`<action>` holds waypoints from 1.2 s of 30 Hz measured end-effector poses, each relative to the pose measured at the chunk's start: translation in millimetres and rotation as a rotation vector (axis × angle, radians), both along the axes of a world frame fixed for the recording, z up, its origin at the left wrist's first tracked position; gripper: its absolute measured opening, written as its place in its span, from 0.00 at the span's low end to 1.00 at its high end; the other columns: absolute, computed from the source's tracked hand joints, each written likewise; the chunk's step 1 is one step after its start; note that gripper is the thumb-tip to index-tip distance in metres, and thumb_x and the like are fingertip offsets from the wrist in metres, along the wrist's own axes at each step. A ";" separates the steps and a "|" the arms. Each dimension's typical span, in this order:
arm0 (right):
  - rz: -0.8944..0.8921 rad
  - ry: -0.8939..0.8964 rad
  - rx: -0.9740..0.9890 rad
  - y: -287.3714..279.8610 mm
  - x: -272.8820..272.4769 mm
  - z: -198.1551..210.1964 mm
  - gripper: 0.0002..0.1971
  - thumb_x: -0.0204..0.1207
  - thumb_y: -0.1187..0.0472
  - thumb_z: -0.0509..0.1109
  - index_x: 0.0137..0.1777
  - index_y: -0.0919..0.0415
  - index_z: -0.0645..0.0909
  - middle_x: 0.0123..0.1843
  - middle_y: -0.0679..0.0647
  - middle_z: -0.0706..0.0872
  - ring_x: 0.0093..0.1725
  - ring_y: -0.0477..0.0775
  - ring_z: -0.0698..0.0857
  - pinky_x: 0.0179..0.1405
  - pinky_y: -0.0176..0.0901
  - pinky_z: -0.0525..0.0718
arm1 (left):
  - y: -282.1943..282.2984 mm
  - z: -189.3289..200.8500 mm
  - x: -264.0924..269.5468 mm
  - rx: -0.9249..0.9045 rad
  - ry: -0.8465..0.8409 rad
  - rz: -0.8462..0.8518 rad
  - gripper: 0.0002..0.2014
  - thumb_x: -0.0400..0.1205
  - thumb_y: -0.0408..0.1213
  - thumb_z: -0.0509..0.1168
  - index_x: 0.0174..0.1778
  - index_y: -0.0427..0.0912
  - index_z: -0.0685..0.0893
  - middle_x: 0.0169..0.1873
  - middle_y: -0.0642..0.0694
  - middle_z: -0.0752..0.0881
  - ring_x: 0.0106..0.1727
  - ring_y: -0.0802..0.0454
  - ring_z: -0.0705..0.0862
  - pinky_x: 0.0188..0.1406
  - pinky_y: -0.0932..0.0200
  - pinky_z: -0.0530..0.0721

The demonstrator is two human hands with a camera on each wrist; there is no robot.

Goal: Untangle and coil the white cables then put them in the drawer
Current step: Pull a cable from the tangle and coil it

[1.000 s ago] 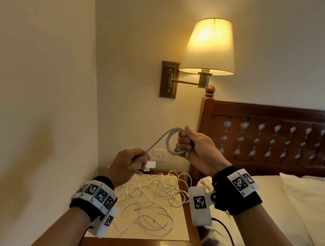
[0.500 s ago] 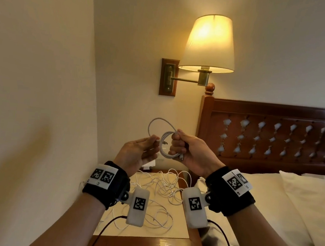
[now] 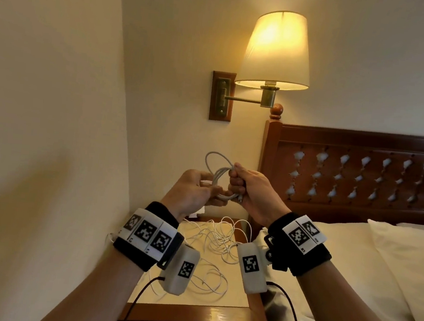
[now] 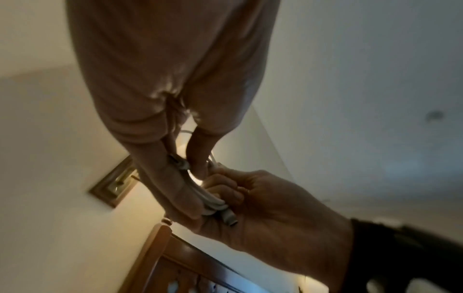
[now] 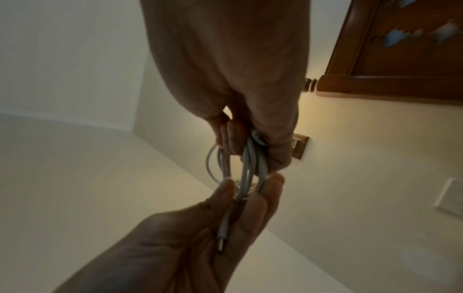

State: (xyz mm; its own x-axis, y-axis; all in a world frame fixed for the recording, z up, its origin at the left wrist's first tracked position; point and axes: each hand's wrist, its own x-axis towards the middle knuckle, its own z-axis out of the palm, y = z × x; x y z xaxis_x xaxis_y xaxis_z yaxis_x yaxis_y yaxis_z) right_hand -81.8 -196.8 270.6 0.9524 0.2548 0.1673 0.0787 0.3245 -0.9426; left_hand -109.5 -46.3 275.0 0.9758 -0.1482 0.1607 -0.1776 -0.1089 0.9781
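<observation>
coiled cable (image 3: 219, 176) between both hands' fingers

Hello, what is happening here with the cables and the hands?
A person is coiling a white cable in the air above a bedside table. The right hand grips the bundled loops, and the left hand pinches the coil's other side, with one plug end lying against its fingers. More white cables lie loose and tangled on the table top. No drawer is visible in these views, so nothing is put away yet.
</observation>
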 end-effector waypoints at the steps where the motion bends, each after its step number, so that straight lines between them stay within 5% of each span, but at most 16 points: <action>1: -0.025 -0.005 0.007 0.7 0.1 -0.7 0.16 0.89 0.55 0.55 0.41 0.61 0.76 0.27 0.47 0.68 0.26 0.44 0.66 0.33 0.39 0.68 | 0.6 0.6 0.3 0.020 -0.007 0.015 0.11 0.83 0.26 0.65 0.60 0.28 0.80 0.46 0.32 0.90 0.40 0.45 0.92 0.39 0.60 0.90; 6: -0.197 -0.033 0.144 -18.6 8.1 16.2 0.17 0.89 0.56 0.54 0.39 0.59 0.74 0.28 0.47 0.66 0.23 0.43 0.67 0.31 0.38 0.70 | 18.9 -16.2 -2.2 0.153 -0.077 0.104 0.07 0.83 0.28 0.65 0.55 0.30 0.84 0.40 0.36 0.91 0.37 0.43 0.92 0.41 0.53 0.91; 10: -0.218 -0.053 0.084 -22.1 10.2 20.9 0.17 0.89 0.56 0.53 0.40 0.60 0.74 0.28 0.48 0.66 0.23 0.44 0.66 0.34 0.40 0.70 | 27.4 -33.5 -9.3 0.109 -0.100 0.081 0.07 0.83 0.27 0.65 0.44 0.34 0.88 0.35 0.35 0.91 0.33 0.44 0.90 0.38 0.54 0.91; 12: -0.170 -0.067 0.036 -17.4 8.4 18.8 0.17 0.89 0.56 0.53 0.41 0.60 0.75 0.28 0.48 0.67 0.24 0.44 0.66 0.35 0.41 0.71 | 28.4 -41.6 -9.2 0.226 -0.094 0.021 0.09 0.85 0.29 0.63 0.44 0.37 0.88 0.35 0.41 0.91 0.35 0.48 0.90 0.37 0.58 0.88; 15: -0.078 -0.115 -0.081 -13.2 2.3 22.4 0.16 0.89 0.56 0.54 0.42 0.61 0.76 0.27 0.46 0.68 0.25 0.44 0.66 0.37 0.41 0.71 | 35.8 -44.5 -11.4 0.448 -0.071 -0.191 0.12 0.85 0.46 0.64 0.48 0.43 0.89 0.42 0.44 0.91 0.43 0.53 0.86 0.45 0.59 0.81; 18: 0.020 -0.129 -0.110 -9.5 -6.6 26.8 0.16 0.89 0.57 0.56 0.42 0.62 0.77 0.27 0.46 0.69 0.26 0.44 0.66 0.37 0.41 0.72 | 41.9 -20.5 -17.6 0.310 0.010 -0.145 0.34 0.76 0.70 0.55 0.58 0.46 0.88 0.53 0.50 0.89 0.49 0.50 0.83 0.47 0.55 0.79; 21: 0.112 -0.132 -0.120 -3.1 -13.7 27.7 0.16 0.88 0.56 0.56 0.42 0.61 0.78 0.27 0.46 0.70 0.26 0.44 0.67 0.39 0.42 0.73 | 40.7 8.7 -11.6 0.066 -0.121 0.151 0.28 0.82 0.63 0.50 0.59 0.48 0.86 0.56 0.51 0.89 0.39 0.51 0.77 0.38 0.57 0.75; 23: 0.135 -0.134 -0.142 1.9 -15.2 27.4 0.17 0.88 0.56 0.57 0.42 0.61 0.80 0.28 0.47 0.71 0.27 0.44 0.69 0.39 0.42 0.72 | 35.7 20.1 -9.5 -0.007 -0.151 0.099 0.23 0.84 0.59 0.55 0.55 0.46 0.88 0.51 0.45 0.88 0.34 0.52 0.73 0.32 0.58 0.74; 25: 0.125 -0.154 -0.184 6.1 -14.6 27.2 0.17 0.88 0.55 0.57 0.43 0.61 0.81 0.28 0.47 0.72 0.27 0.43 0.70 0.40 0.42 0.72 | 29.6 23.4 -10.7 0.024 -0.154 0.014 0.25 0.82 0.59 0.59 0.49 0.41 0.90 0.38 0.40 0.80 0.28 0.53 0.68 0.27 0.59 0.69; 28: 0.062 -0.211 -0.323 8.3 -13.3 26.3 0.16 0.87 0.54 0.58 0.50 0.65 0.81 0.31 0.50 0.75 0.30 0.46 0.73 0.39 0.42 0.77 | 23.4 24.7 -11.9 0.144 -0.170 0.031 0.24 0.81 0.57 0.60 0.43 0.37 0.87 0.28 0.48 0.78 0.25 0.57 0.69 0.26 0.61 0.70; 32: -0.083 -0.382 -0.586 6.5 -16.7 25.7 0.16 0.87 0.54 0.59 0.46 0.63 0.83 0.35 0.57 0.81 0.33 0.49 0.78 0.33 0.30 0.79 | 20.1 19.9 -7.4 0.285 -0.208 0.042 0.21 0.87 0.52 0.55 0.41 0.39 0.82 0.29 0.48 0.76 0.25 0.57 0.70 0.25 0.62 0.71; 36: -0.206 -0.578 -0.740 8.5 -11.9 24.2 0.13 0.86 0.57 0.60 0.47 0.60 0.85 0.36 0.49 0.82 0.33 0.40 0.78 0.35 0.30 0.76 | 13.6 11.5 -6.3 0.331 -0.263 0.120 0.19 0.89 0.50 0.50 0.53 0.43 0.82 0.35 0.51 0.77 0.32 0.57 0.72 0.32 0.62 0.72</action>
